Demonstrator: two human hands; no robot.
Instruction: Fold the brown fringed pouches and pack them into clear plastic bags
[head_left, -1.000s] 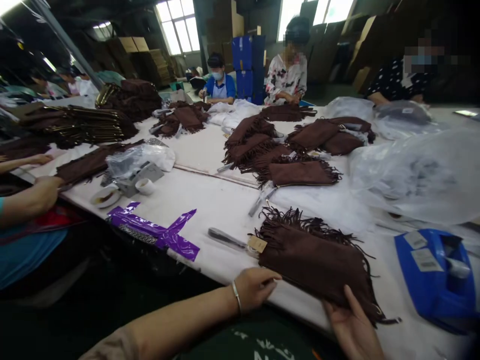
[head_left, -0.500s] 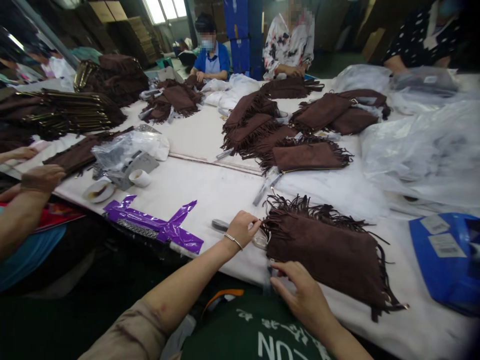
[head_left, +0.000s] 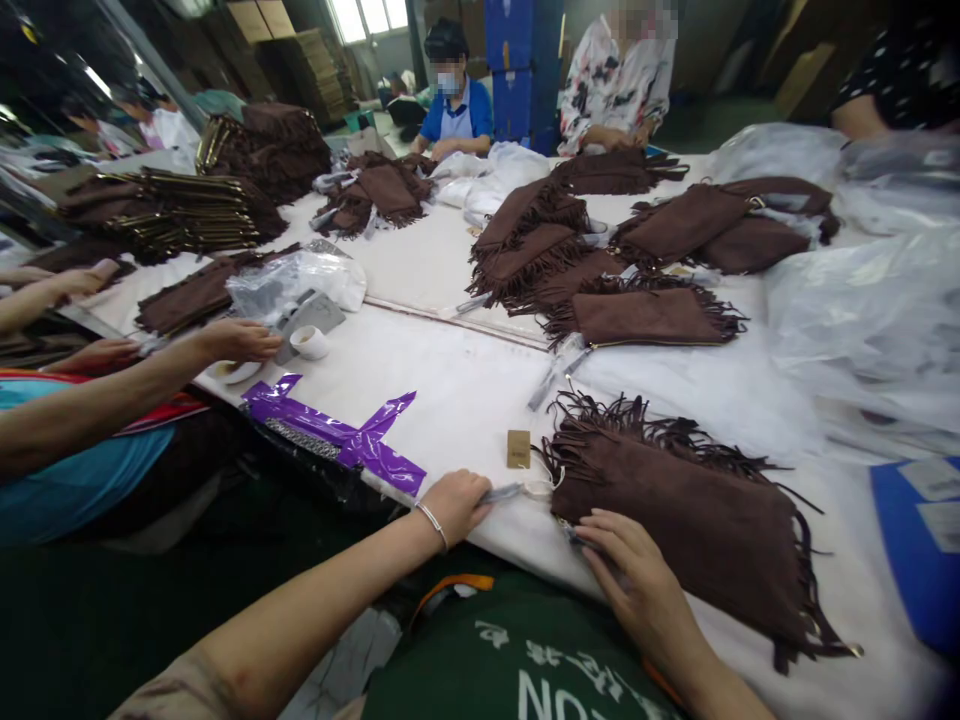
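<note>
A dark brown fringed bag [head_left: 675,510] lies flat on the white table, its fringe spread along the far edge. My left hand [head_left: 454,505] is closed on a thin grey plastic-wrapped strip [head_left: 504,492] left of the bag. A white cord [head_left: 538,490] runs beside that strip to the bag's fringe. Just beyond lies a small gold-brown tag [head_left: 518,449]. My right hand [head_left: 637,565] is at the bag's near left corner, thumb and fingers closed round a dark grey wrapped piece [head_left: 576,537]. Its far end is hidden by the fingers.
More brown fringed bags [head_left: 645,318] lie across the table, with stacked ones [head_left: 180,210] at far left. Purple tape [head_left: 337,440] holds the table's near edge. Clear plastic bags [head_left: 885,320] and a blue container [head_left: 919,540] are at right. A co-worker's hand [head_left: 240,340] is at left.
My left hand has moved down and left, drawing the grey strip with it. The tag now shows flat. My right-hand fingers have closed on the dark grey piece. A co-worker's arm reached further in.
</note>
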